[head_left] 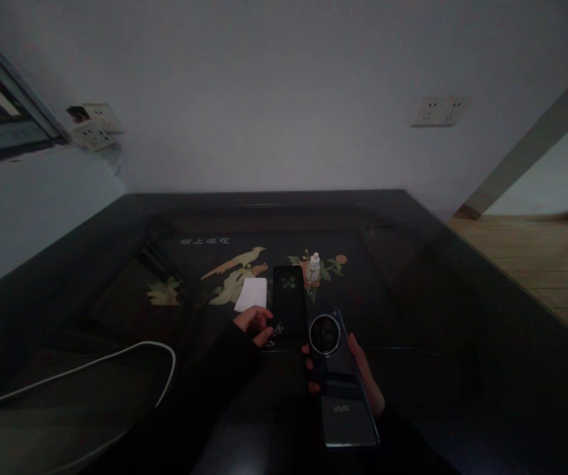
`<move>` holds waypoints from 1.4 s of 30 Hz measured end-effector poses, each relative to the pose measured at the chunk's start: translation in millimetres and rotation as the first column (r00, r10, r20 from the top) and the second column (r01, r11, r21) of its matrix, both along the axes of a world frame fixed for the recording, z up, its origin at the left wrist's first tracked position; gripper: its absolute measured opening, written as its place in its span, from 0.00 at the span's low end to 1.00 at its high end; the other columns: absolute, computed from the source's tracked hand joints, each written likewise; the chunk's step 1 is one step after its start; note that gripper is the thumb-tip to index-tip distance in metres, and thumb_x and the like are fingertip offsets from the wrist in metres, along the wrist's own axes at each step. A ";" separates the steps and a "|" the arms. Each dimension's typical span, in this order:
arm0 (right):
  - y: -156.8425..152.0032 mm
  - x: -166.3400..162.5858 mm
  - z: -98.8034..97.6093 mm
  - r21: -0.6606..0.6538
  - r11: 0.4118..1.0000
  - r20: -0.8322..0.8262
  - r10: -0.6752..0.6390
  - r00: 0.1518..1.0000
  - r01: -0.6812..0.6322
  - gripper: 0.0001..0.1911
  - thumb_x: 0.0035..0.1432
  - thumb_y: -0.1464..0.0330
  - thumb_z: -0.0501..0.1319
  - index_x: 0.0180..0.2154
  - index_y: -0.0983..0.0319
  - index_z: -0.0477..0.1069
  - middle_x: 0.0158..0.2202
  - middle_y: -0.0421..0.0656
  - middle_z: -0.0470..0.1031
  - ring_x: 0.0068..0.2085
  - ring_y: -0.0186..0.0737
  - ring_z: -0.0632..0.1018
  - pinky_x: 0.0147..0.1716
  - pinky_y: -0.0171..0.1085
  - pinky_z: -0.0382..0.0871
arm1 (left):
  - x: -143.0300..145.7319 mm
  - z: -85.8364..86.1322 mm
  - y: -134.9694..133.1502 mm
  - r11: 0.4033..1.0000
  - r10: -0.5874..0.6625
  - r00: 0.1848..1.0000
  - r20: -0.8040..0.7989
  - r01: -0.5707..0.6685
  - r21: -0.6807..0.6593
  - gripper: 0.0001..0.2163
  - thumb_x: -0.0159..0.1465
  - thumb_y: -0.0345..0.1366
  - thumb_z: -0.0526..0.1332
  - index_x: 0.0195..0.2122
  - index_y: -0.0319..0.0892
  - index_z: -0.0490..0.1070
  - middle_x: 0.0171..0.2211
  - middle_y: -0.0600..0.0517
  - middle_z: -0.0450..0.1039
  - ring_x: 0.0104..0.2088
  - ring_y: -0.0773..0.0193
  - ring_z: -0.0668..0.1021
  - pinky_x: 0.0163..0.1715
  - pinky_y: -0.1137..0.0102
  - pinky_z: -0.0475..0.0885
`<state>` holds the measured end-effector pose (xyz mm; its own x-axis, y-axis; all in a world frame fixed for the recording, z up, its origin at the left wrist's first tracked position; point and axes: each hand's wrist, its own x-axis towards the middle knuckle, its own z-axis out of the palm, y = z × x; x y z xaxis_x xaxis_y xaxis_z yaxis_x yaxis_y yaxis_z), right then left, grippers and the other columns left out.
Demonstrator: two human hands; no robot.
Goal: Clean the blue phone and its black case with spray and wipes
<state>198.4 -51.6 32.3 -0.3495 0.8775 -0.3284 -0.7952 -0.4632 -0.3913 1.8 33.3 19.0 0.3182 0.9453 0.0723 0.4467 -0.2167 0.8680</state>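
My right hand [370, 379] is wrapped round a dark blue vivo phone [342, 389], its back with the big round camera ring turned up. A black phone case [288, 303] lies on the dark table; green leaf shapes show at its camera end. At the case's lower left side, my left hand [255, 323] has its thumb and curled fingers apart. Just beyond those fingertips is a small shiny metal piece [278, 327], too small to name surely. White folded paper [252, 293] lies beyond my left hand. A small clear bottle with a white cap [313, 270] stands right of the case.
The glossy black table [392, 284] bears a bird-and-flower picture and meets a pale wall [264, 99]. A white cable [115, 351] loops across the left side. Sockets [441, 111] are on the wall. Wooden floor [536, 257] shows at right.
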 end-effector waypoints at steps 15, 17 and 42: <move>-1.7 -1.4 -1.0 -0.017 1.000 0.014 0.025 1.000 -0.025 0.27 0.46 0.48 0.57 0.34 0.66 0.71 0.31 0.46 0.74 0.28 0.35 0.70 0.24 0.35 0.64 | -2.6 -20.0 3.9 0.912 0.015 0.867 -0.499 0.193 0.363 0.04 0.52 0.32 0.56 0.27 0.41 0.69 0.25 0.51 0.70 0.29 0.63 0.70 0.30 0.69 0.62; -2.3 -1.9 -2.7 -0.001 1.000 0.006 -0.017 1.000 0.017 0.25 0.46 0.48 0.58 0.34 0.64 0.70 0.32 0.45 0.73 0.29 0.35 0.70 0.22 0.33 0.62 | -4.9 -20.1 2.3 0.901 -0.055 0.926 -0.374 0.207 0.381 0.04 0.52 0.32 0.56 0.26 0.41 0.69 0.26 0.51 0.69 0.30 0.65 0.70 0.31 0.70 0.63; -5.6 0.3 3.3 -0.005 0.995 0.347 -0.094 0.933 0.102 0.25 0.44 0.66 0.67 0.46 0.59 0.66 0.37 0.44 0.76 0.36 0.41 0.77 0.38 0.39 0.68 | 32.2 7.5 52.8 0.967 0.135 0.721 -0.680 0.053 0.247 0.18 0.54 0.37 0.55 0.45 0.37 0.64 0.34 0.41 0.71 0.36 0.51 0.73 0.36 0.60 0.64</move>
<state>198.7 -57.1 35.6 -0.1234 0.8925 -0.4338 -0.6543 -0.4018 -0.6406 33.9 86.2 26.5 0.3291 0.9419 0.0676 0.9103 -0.3355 0.2424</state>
